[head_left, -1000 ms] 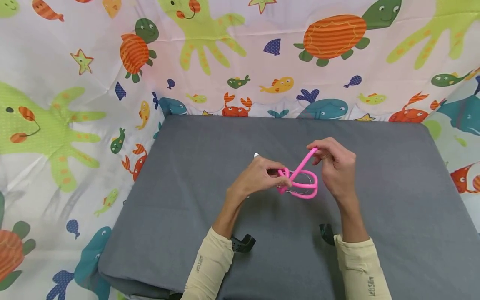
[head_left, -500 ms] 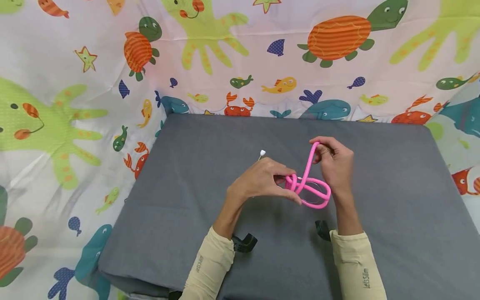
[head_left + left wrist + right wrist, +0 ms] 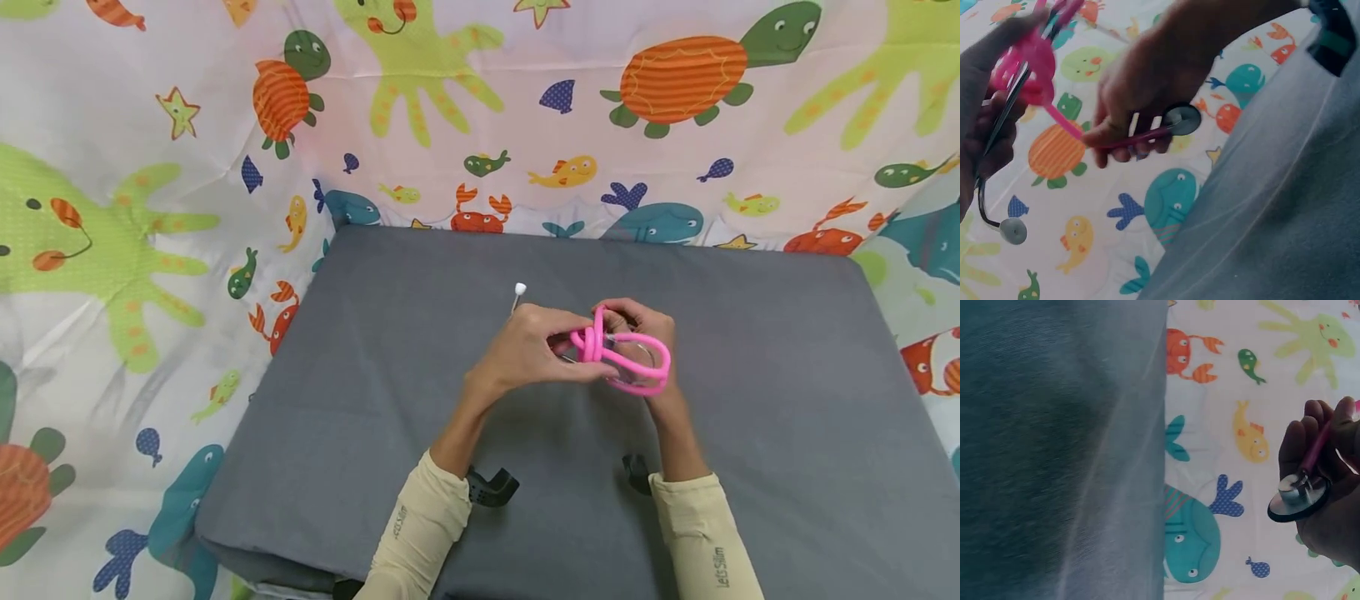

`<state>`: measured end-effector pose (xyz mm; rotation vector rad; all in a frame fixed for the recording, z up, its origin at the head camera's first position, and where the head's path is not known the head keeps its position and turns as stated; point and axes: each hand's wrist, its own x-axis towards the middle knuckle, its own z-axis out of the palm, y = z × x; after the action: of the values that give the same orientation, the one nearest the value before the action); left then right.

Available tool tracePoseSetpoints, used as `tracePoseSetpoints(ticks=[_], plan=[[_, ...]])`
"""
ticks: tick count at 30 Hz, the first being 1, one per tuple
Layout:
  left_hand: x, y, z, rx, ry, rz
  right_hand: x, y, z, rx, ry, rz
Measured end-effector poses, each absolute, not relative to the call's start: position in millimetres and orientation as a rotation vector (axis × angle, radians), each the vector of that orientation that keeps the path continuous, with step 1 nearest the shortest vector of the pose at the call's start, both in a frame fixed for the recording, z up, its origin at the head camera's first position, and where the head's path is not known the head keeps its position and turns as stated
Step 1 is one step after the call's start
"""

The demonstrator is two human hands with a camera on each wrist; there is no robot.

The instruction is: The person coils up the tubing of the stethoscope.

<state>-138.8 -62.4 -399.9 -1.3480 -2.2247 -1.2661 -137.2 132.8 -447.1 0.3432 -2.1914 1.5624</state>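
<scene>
A stethoscope with pink tubing (image 3: 592,343) is folded into loops and held above the grey surface. My left hand (image 3: 534,348) grips the looped bundle and its metal ear tubes between thumb and fingers. A white eartip (image 3: 521,289) sticks out beyond that hand, and also shows low in the left wrist view. Close at the bundle's right, my right hand (image 3: 654,329) pinches the tubing's free end. In the right wrist view, the round metal chest piece (image 3: 1297,495) hangs by the right palm, its stem between the fingers. A tube length crosses over the bundle.
Under both hands lies a grey cloth-covered surface (image 3: 390,350) with a raised front-left edge. Curtains printed with sea animals (image 3: 435,100) stand along the back and sides. Dark camera straps (image 3: 492,487) are on both wrists, below beige sleeves (image 3: 420,521).
My right hand has come down and left towards the bundle, bringing the tubing's free end across the loops. Before, that length stretched up to the right. The left hand has shifted slightly right.
</scene>
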Motion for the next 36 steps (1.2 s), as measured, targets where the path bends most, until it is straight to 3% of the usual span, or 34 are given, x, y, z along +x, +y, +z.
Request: tracePoseSetpoints(ticks=[6,14,20,28,36], plan=[[-142.6,-67.0,-398.7,-0.946,-2.195,-1.331,-125.0,129.2,-446.5,0.287,-2.495,1.448],[-146.2,-67.1,-403.3,-0.623,-2.216,-1.230,-104.9,123.8,-427.0,0.544,-2.691,1.319],[-146.7,-65.5,-406.7,-0.515,-2.267,-1.119,-92.3,122.4,-411.6,0.726,-2.807,1.118],[-143.1,-63.9,-406.6,-0.502,-2.364,-0.860,-77.5,126.5,-391.7,0.689,-2.878,0.796],[-140.7,-66.2,-407.5,-0.581,-2.479,-0.638,-69.0,143.9,-367.9,0.711,-2.729,0.999]])
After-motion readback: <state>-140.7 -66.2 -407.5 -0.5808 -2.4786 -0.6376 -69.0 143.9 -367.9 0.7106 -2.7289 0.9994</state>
